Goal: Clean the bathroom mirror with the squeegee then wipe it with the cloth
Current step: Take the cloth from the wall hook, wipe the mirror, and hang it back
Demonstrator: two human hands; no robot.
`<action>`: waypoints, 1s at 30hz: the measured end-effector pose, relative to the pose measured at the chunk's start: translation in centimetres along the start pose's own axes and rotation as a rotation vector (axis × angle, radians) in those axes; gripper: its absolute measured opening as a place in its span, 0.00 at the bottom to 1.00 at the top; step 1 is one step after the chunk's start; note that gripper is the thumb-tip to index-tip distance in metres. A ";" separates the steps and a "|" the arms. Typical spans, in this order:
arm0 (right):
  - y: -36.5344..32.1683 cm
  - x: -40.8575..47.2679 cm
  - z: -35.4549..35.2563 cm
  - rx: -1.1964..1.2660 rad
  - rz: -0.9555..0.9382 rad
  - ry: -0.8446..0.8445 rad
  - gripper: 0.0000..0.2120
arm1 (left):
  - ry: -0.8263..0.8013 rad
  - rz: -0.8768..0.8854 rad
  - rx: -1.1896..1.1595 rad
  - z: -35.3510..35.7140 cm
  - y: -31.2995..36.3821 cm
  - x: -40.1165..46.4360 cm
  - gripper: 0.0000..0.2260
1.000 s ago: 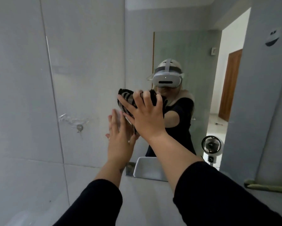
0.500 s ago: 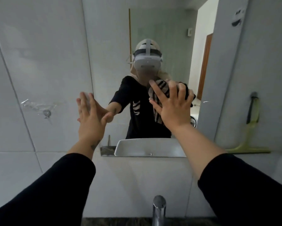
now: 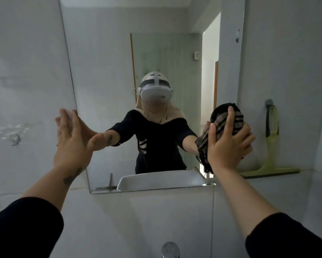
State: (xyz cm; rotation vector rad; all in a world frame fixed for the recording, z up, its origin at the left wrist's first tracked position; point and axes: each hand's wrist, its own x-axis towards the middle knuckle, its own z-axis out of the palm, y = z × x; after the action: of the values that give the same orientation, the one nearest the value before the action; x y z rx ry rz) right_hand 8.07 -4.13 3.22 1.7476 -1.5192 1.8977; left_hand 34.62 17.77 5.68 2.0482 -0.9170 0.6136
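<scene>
Right hand presses striped cloth on mirror right edge, fingers spread; left hand flat, fingers wide, on its left edge; squeegee hangs right of mirror.

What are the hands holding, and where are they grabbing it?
The right hand presses a bunched striped cloth against the mirror, palm and fingers spread over its back. The left hand holds nothing.

At the right of the frame a cloth is showing black and tan-grey stripes. Further right, a squeegee is showing pale lime green with a dark strip on its handle. Black sleeves are filling the lower corners, and pale grey-white tiles are covering the wall.
</scene>
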 end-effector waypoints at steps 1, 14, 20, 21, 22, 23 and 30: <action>0.2 -0.8 0.2 -0.012 -0.012 0.010 0.26 | 0.004 0.005 0.000 0.1 0.0 0.1 0.40; -7.0 -6.2 2.0 0.009 -0.453 0.077 0.26 | 0.108 0.063 -0.042 0.9 -0.2 -2.4 0.38; -14.2 -9.5 2.4 0.019 -0.706 0.014 0.28 | 0.068 0.034 -0.044 4.9 -4.1 -9.0 0.37; -15.2 -10.0 2.5 0.022 -0.749 0.001 0.29 | 0.041 0.017 -0.065 5.6 -4.7 -9.7 0.37; -16.2 -10.6 2.6 0.026 -0.792 -0.006 0.29 | 0.021 0.002 -0.090 6.2 -5.1 -10.2 0.38; -17.0 -11.3 2.6 0.029 -0.835 -0.010 0.30 | 0.013 -0.005 -0.111 6.6 -5.4 -10.5 0.39; -17.7 -15.0 3.7 0.004 -1.057 -0.005 0.29 | 0.019 0.002 -0.151 7.8 -5.9 -11.0 0.42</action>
State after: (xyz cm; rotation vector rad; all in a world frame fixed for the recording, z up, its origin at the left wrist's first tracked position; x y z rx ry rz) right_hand 27.26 9.08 0.19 1.9390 -0.3629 1.2981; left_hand 33.17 18.18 -8.99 1.9043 -0.9261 0.5464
